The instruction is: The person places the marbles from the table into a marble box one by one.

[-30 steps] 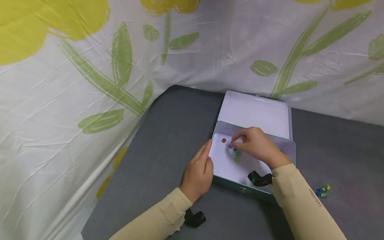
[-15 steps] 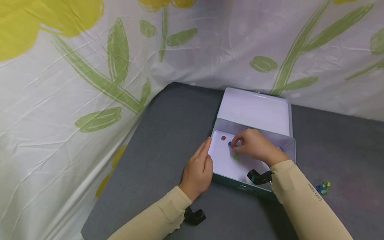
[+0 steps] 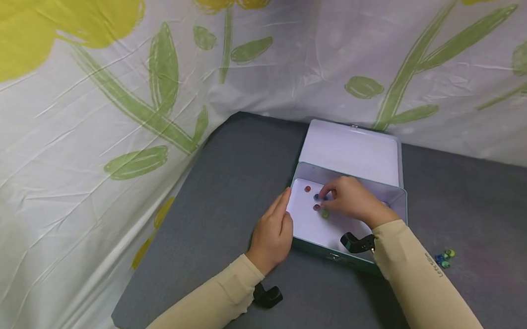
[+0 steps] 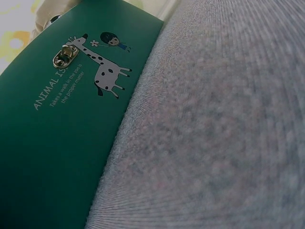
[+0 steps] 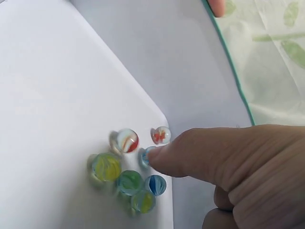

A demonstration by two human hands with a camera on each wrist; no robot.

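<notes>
A green tin box (image 3: 304,231) with a white inside lies with its lid (image 3: 351,151) folded back. My left hand (image 3: 272,239) rests its straight fingers against the box's left wall. Inside reaches my right hand (image 3: 351,201), thumb and forefinger curved and a little apart among glass marbles. In the right wrist view, the thumb tip overlaps a blue marble (image 5: 144,158). Close by are two red-and-white marbles (image 5: 127,140), a second blue marble (image 5: 155,184), a green marble (image 5: 129,182) and yellow-green marbles (image 5: 106,167). The other right fingertips are hidden there.
Several more blue and green marbles (image 3: 444,258) lie on the grey tabletop (image 3: 318,306), right of the box beside the right sleeve. A metal clasp (image 4: 66,56) sits on the box's front. Behind the table hangs a flowered curtain (image 3: 291,66).
My right hand has lowered a red marble to the box floor and let go of it, so it now lies apart from the fingertips. My left hand stays against the wall.
</notes>
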